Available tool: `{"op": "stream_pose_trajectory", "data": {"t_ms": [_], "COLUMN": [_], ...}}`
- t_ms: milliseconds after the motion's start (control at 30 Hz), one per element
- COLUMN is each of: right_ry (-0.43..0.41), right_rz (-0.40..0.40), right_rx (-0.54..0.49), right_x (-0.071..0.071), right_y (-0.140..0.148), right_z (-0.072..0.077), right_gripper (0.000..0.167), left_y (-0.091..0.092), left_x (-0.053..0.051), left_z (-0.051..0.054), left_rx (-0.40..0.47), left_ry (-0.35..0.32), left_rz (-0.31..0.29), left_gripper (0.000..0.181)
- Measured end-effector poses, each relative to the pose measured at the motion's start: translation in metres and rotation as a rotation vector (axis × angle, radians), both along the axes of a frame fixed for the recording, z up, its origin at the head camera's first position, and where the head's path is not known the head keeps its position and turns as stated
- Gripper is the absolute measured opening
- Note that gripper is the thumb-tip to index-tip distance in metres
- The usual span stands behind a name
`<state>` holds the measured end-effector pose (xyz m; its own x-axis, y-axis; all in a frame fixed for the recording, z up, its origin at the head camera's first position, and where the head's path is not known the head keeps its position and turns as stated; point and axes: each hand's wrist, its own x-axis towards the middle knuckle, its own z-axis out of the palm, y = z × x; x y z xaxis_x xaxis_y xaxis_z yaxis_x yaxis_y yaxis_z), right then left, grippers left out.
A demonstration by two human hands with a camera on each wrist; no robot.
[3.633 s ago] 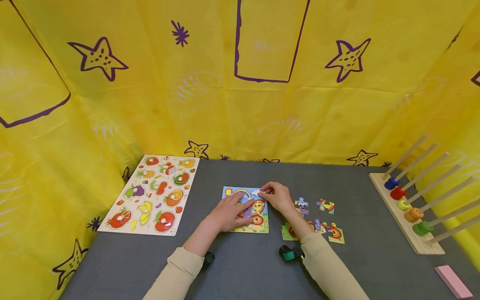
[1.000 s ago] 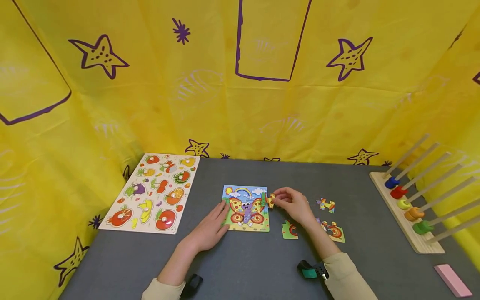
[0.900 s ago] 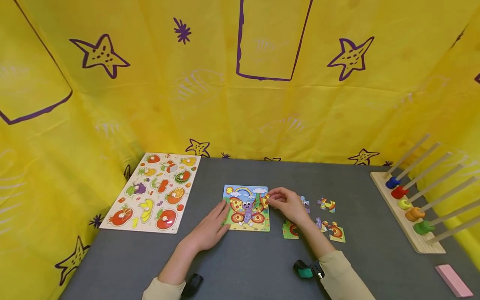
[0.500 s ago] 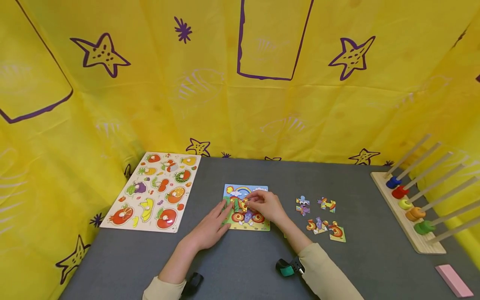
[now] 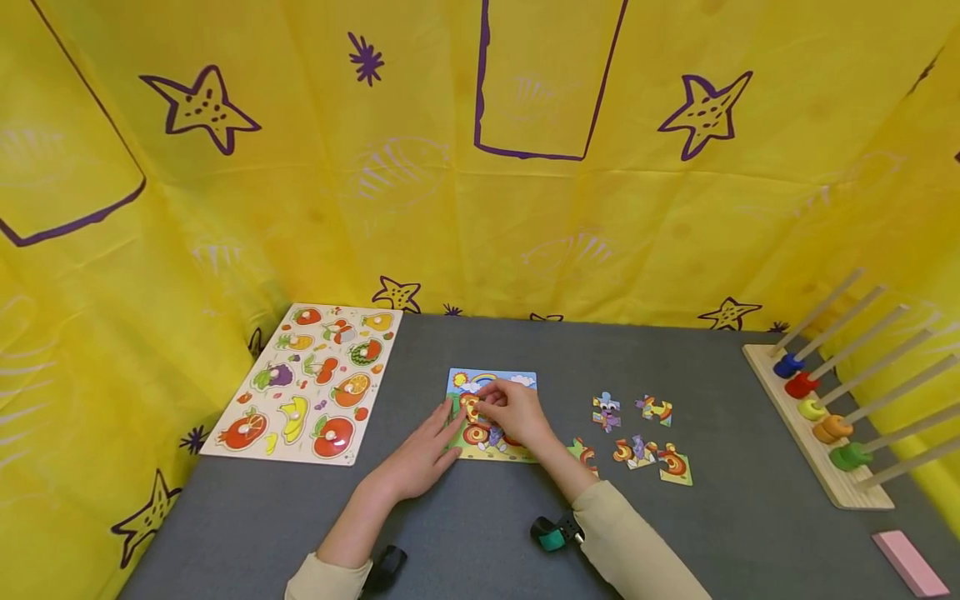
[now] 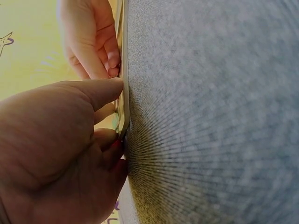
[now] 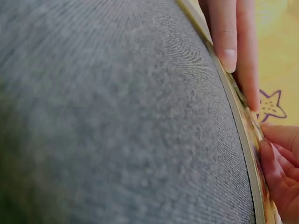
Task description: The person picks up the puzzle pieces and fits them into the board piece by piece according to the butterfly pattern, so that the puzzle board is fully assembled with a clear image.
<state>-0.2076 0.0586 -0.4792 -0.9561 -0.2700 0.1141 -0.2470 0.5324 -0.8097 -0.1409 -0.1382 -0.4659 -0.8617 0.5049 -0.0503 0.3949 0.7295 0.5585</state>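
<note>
A butterfly puzzle board (image 5: 513,456) lies flat in the middle of the table. My left hand (image 5: 416,462) rests along its left edge, the fingers fairly straight; in the left wrist view the thumb (image 6: 110,88) touches the board's edge. Over the left half of the board, my right hand (image 5: 517,412) pinches a jigsaw piece (image 5: 470,406) with a yellow and red wing pattern. That piece sits against the board near my left fingertips; whether it lies fully flat cannot be seen. My right hand covers much of the butterfly picture.
Right of the board lie several loose jigsaw pieces (image 5: 607,412), one partly behind my right forearm. A fruit peg puzzle (image 5: 311,400) stands at the left. At the far right are a wooden stacker (image 5: 817,433) with coloured rings and a pink block (image 5: 910,564).
My right hand has carried the jigsaw piece leftward from the board's right side to its left half. Earlier my left hand lay across the board; it now rests at the left edge.
</note>
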Motion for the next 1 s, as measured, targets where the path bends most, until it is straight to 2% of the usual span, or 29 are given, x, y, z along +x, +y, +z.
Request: {"op": "stream_pose_trajectory", "data": {"t_ms": [300,500,667,833,1000], "right_ry": [0.097,0.104,0.107,0.153,0.126], "right_rz": [-0.009,-0.013,-0.011,0.037,0.122], "right_rx": [0.061,0.093,0.098,0.127,0.157], "right_x": [0.0011,-0.0013,-0.0042,-0.0046,-0.0035], "right_y": [-0.0037,-0.0049,-0.0068,-0.0054,0.0014], "right_z": [-0.0028,-0.0040,-0.0028,-0.0025,-0.0003], "right_gripper": [0.010,0.011,0.013,0.010,0.020], "left_y": [0.0005,0.0012,0.0013,0.0032,0.0068], "left_x": [0.0001,-0.0005,0.0000,0.0004,0.0004], "left_z": [0.0016,0.0025,0.0037,0.0044,0.0063], "left_rx": [-0.004,-0.007,-0.034,-0.093,-0.126], "left_ry": [0.034,0.054,0.028,0.046,0.072], "left_rz": [-0.017,-0.011,0.016,0.024,0.038], "left_gripper": [0.055,0.054,0.054,0.053,0.052]}}
